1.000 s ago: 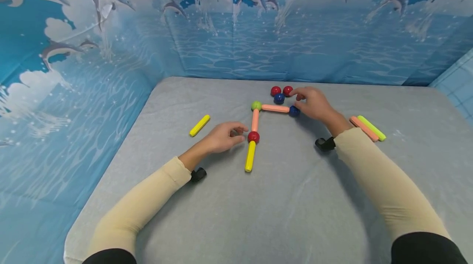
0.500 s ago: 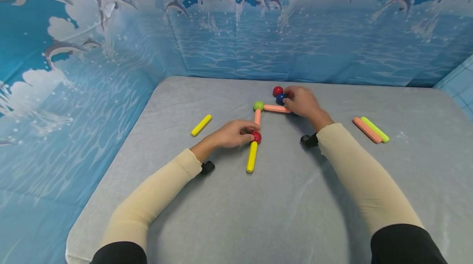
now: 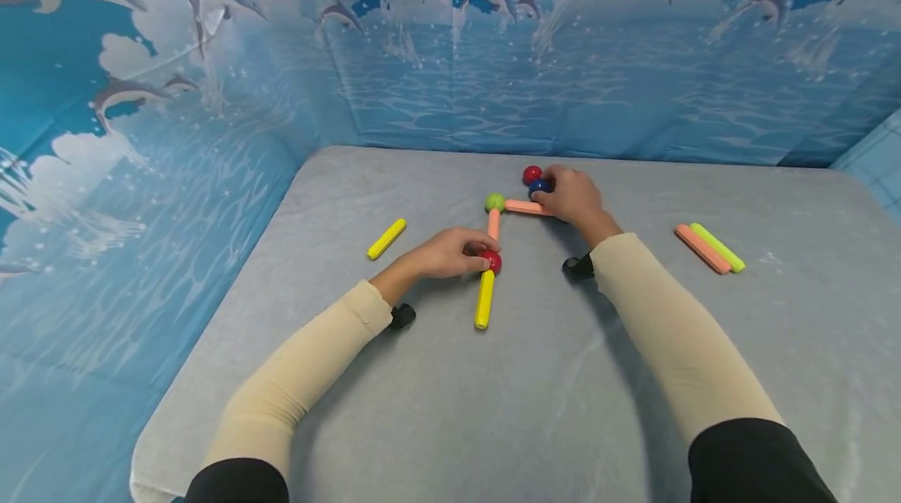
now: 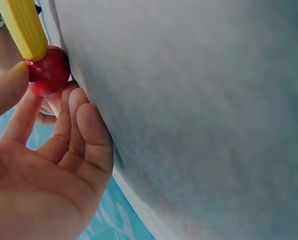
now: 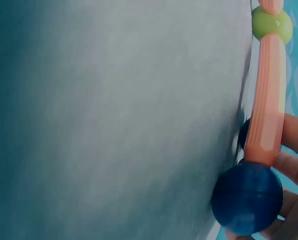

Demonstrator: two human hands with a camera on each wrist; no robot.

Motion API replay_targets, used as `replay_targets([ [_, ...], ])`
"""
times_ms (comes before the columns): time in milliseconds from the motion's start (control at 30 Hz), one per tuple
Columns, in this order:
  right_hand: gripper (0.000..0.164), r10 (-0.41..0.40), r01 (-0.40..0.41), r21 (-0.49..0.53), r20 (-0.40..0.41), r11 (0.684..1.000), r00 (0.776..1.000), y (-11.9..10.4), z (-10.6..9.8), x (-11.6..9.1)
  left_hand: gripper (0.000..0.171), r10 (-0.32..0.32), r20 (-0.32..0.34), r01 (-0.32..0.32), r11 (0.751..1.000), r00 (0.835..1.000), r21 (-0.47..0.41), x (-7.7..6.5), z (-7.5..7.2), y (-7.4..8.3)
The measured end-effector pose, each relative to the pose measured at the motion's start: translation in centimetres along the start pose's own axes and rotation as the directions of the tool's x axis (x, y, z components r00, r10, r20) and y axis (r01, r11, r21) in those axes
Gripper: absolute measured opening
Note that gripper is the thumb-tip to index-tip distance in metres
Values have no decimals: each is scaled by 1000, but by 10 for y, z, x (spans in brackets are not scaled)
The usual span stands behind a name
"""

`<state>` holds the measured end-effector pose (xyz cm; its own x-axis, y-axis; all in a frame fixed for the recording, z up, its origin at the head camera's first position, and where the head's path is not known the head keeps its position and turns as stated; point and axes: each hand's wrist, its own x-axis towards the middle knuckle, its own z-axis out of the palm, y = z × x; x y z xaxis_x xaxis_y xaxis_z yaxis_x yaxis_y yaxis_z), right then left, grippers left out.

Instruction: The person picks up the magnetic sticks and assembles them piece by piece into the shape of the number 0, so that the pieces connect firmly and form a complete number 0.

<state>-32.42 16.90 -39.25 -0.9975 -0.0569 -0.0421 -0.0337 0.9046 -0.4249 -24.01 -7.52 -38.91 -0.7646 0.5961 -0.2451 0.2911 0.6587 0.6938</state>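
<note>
A jointed chain of sticks and balls lies on the table: a yellow stick [image 3: 484, 301], a red ball [image 4: 50, 71], an orange stick [image 3: 494, 224], a green ball [image 3: 496, 202], another orange stick [image 5: 268, 97] and a dark blue end ball [image 5: 247, 198]. My left hand [image 3: 454, 253] pinches the red ball joint between thumb and fingertips, other fingers loosely bent. At the back, my right hand [image 3: 577, 198] has thumb and forefinger around a loose blue ball [image 3: 539, 186], beside a loose red ball [image 3: 532, 174]. It hides the end ball in the head view.
A loose yellow stick [image 3: 386, 238] lies to the left. On the right, an orange stick [image 3: 702, 249] and a yellow-green stick [image 3: 718, 248] lie side by side. A dolphin-print curtain [image 3: 450, 80] hangs behind the grey table [image 3: 563, 378].
My left hand has moved right onto the red ball and now pinches it. My right hand has shifted left to the loose blue ball, covering the second loose red ball and the end ball.
</note>
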Motion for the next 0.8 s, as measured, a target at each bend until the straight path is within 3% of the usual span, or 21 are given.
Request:
replay_targets([
  [367,47,-135,137,50,-34,989,990,11,-18,-17,35,-21,-3,21,1000,1000,-24,-1,0,-1],
  [600,41,-293,295,116,-38,948,955,22,-35,-49,34,-1,-14,2,1000,1000,5,-1,1,0],
  [800,38,-309,296,214,26,931,951,27,-40,-83,33,-19,-22,19,1000,1000,22,-2,0,1],
])
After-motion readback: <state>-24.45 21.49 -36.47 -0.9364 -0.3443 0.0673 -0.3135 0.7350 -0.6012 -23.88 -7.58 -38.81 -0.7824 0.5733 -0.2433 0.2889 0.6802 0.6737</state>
